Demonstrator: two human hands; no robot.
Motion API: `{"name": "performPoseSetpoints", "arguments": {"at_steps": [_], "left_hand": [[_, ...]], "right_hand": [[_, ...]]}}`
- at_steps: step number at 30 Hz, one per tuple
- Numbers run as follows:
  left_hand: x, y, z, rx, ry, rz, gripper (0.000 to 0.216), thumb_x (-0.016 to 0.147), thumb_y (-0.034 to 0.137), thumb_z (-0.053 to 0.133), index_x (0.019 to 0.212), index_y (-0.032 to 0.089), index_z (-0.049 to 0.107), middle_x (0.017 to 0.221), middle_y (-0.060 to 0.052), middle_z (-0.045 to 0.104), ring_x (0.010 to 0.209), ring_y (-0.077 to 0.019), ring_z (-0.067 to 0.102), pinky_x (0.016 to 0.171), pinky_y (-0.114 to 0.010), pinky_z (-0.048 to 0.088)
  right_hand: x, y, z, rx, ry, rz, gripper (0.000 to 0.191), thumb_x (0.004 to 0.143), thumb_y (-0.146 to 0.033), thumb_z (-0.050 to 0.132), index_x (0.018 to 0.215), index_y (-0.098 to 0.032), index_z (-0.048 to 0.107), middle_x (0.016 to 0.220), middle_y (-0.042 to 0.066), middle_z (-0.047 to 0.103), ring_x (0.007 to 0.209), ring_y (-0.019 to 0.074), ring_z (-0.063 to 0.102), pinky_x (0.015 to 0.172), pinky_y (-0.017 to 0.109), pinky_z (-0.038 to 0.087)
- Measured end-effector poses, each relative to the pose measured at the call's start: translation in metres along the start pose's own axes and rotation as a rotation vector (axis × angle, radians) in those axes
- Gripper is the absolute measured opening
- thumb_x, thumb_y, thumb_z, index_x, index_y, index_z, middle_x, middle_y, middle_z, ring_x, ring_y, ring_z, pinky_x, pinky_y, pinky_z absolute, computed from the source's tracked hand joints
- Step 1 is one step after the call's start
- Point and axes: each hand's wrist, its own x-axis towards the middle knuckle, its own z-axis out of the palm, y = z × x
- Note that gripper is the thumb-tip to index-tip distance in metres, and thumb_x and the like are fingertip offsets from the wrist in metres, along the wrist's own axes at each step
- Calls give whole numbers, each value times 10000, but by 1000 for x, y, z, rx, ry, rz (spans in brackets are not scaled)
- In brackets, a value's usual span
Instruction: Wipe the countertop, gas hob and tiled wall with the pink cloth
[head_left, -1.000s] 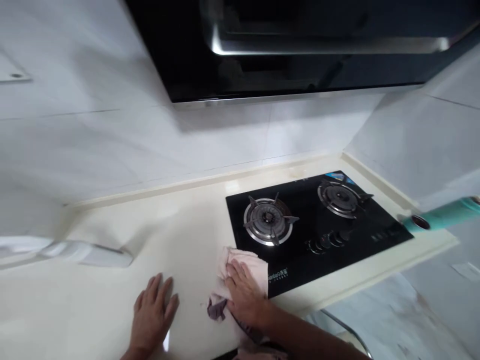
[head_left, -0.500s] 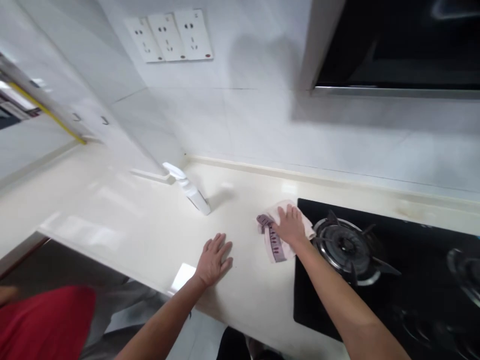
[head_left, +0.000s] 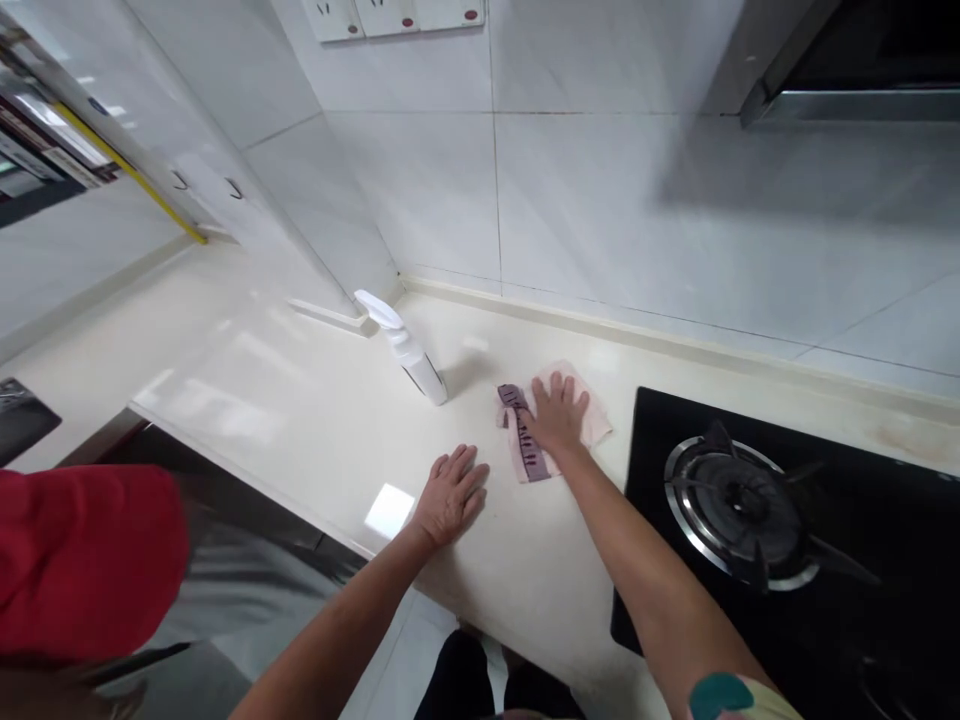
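Note:
My right hand (head_left: 556, 412) lies flat on a cleaning cloth (head_left: 534, 462), pale pink with a purple patterned band, its fingers spread as it presses the cloth to the cream countertop (head_left: 300, 420). Part of the cloth is hidden under the palm. To the left, my left hand (head_left: 451, 492) rests palm down on the bare counter, fingers stretched out and holding nothing. A white spray bottle (head_left: 411, 360) stands beyond it, near the wall corner.
Right of the cloth is a black gas hob (head_left: 645, 480) with a round burner (head_left: 742, 500). A tiled wall (head_left: 585, 200) with sockets (head_left: 390, 15) rises behind. At the left, a person in a red top (head_left: 90, 560) is close to the counter's front edge.
My right hand and the cloth have slid left, away from the hob's edge. My left hand stays on the counter. The view has shifted, and the person in red appears higher in it.

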Motion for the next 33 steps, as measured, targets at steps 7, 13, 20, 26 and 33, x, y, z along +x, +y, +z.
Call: {"name": "performPoseSetpoints", "arguments": {"at_steps": [7,13,20,26,33], "left_hand": [[2,2,-1,-40,-21,-18,432,1063,365,469,1437,240,647,1654,-155,471,1573,-325,356,1237,-557,298],[2,7,2,-94,-39,-29,444,1051,370,502,1457,237,621,1664,-157,456,1576,-336,344,1245,-573,269],[2,8,11,-170,-36,-22,436,1045,314,496,1448,200,615,1650,-173,463,1585,-331,327,1260,-558,254],[-18,25,21,-287,18,-47,434,989,313,556,1391,185,660,1579,-195,529,1575,-347,349,1246,-553,295],[-104,47,2,-383,-30,78,392,989,344,619,1343,191,690,1524,-159,593,1536,-289,436,1240,-438,396]], "right_hand": [[-32,45,-3,-41,-53,-9,753,1043,-605,384,1706,-280,238,1803,120,19,1639,400,-9,1279,639,-6],[-65,60,14,-50,31,133,720,1065,-532,313,1703,-207,239,1794,165,6,1640,399,-19,1289,605,14],[-168,16,53,-48,148,208,731,1031,-543,281,1666,-187,348,1768,191,148,1635,406,60,1276,643,86],[-256,3,83,-7,305,152,769,1012,-583,253,1571,-119,507,1680,274,335,1577,476,227,1201,731,220],[-308,-32,93,67,484,96,738,999,-554,435,1648,-204,404,1653,275,391,1499,572,315,1023,863,306]]}}
